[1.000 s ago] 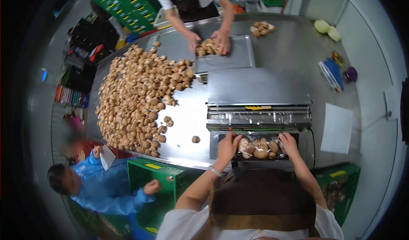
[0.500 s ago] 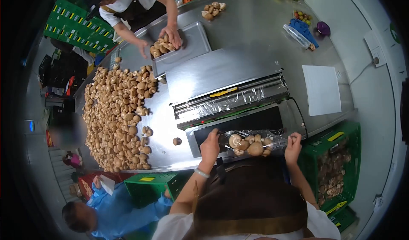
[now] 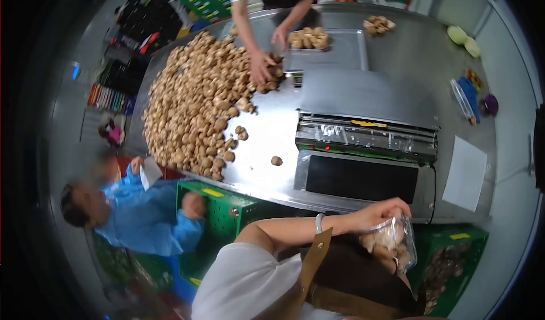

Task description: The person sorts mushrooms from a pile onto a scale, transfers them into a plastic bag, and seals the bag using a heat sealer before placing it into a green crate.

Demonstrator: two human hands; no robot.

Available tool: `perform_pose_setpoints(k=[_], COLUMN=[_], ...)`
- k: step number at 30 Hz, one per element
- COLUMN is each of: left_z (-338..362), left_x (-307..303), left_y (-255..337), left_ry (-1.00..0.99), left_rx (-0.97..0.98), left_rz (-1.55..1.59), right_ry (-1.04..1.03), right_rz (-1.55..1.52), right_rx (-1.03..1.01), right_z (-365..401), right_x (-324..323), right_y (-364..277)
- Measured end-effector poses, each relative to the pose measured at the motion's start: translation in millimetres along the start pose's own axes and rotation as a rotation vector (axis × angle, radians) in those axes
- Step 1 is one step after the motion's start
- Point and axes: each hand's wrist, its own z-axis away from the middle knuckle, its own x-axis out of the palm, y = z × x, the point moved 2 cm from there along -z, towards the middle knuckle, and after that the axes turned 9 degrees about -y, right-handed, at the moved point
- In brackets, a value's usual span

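A clear film-wrapped pack of mushrooms [image 3: 392, 237] is tilted up in front of my apron, above the table's front edge. My left hand [image 3: 390, 208] reaches across from the left with curled fingers closed on the film at the pack's upper end. What looks like a fingertip of my right hand [image 3: 395, 265] shows at the pack's lower side; the rest of that hand is hidden. Just beyond is the wrapping machine [image 3: 369, 138] with its black plate [image 3: 360, 179]. One loose mushroom [image 3: 276, 160] lies on the steel table [image 3: 267, 185] left of it.
A large mushroom heap [image 3: 193, 107] covers the table's left side. Across from me, a co-worker's hands [image 3: 262, 64] touch mushrooms near a grey tray [image 3: 346, 61]. A person in blue [image 3: 153, 212] is beside a green crate [image 3: 218, 212]. Another green crate [image 3: 474, 246] holds packs at my right.
The pack has moved right and toward me, off the black plate, and turned upright. My left hand has crossed to the right. The co-worker's hands moved from the tray to the heap. My view has shifted.
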Motion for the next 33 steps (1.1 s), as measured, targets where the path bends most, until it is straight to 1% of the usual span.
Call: perform_pose_setpoints(k=[1,2,5,7,8,10,11,12,13,14,15,16,17,18,19,20,21,22,23,24,25,27,29,30,33], left_z=[6,16,42,52,57,79,93,107,122,139,162,185,205,230,237,266,303,339,375,414,459,548,615,647,688], left_x=[11,15,22,25,22,16,10,4,-1,3,-6,-10,-5,-26,15,8,1,-4,0,7,2,-14,-42,-65,-122], left_y=[11,11,0,-13,-16,-16,-19,-23,-26,2,4,15,23,-15,56,51,45,33,40,51,46,22,-13,-40,-81], left_ry=[-0.049,-0.045,-0.049,-0.085,-0.081,0.195,0.349,0.504,0.655,0.761,0.68,0.516,0.544,0.504,1.168,1.337,1.281,1.378,1.399,1.532,1.685,1.98,2.252,2.329,2.37], left_rx=[-0.006,-0.04,-0.093,-0.106,0.001,0.141,0.199,0.262,0.325,0.323,0.495,0.744,0.881,1.017,0.789,0.745,0.814,0.925,1.068,1.053,1.136,1.02,0.74,0.549,0.236], left_rz=[-0.079,0.075,0.528,0.845,0.674,0.311,0.36,0.397,0.418,0.619,0.712,0.754,0.684,0.562,0.253,0.207,0.33,0.332,0.202,0.013,0.039,-0.076,-0.024,-0.039,-0.035], right_ry=[-0.007,-0.013,-0.014,-0.057,-0.101,-0.219,-0.278,-0.264,-0.264,-0.21,-0.155,-0.172,-0.185,-0.307,-0.43,-0.538,-0.648,-0.718,-0.78,-0.727,-0.754,-0.801,-0.753,-0.725,-0.77], right_rz=[-0.118,-0.248,-0.446,-0.493,-0.515,-0.32,-0.218,-0.372,-0.475,-0.502,-0.532,-0.429,-0.327,-0.242,-0.158,-0.092,-0.026,0.079,0.186,0.305,0.262,0.177,0.292,0.344,0.45], right_rx=[-0.02,-0.051,-0.174,-0.128,0.003,-0.056,-0.092,-0.027,-0.027,-0.052,-0.076,-0.125,-0.169,-0.224,-0.28,-0.344,-0.411,-0.522,-0.633,-0.721,-0.635,-0.458,-0.395,-0.361,-0.214], right_z=[-1,-4,-13,-15,-7,-22,-31,-50,-67,-84,-103,-121,-136,-144,-149,-153,-158,-159,-157,-157,-160,-167,-171,-173,-165], right_x=[-12,-22,-56,-73,-78,-66,-61,-55,-48,-34,-14,8,29,59,92,119,142,155,160,161,161,152,140,137,126], right_y=[-17,-34,-82,-103,-105,-118,-128,-117,-109,-117,-130,-136,-146,-169,-191,-200,-208,-229,-250,-259,-255,-238,-214,-203,-190])
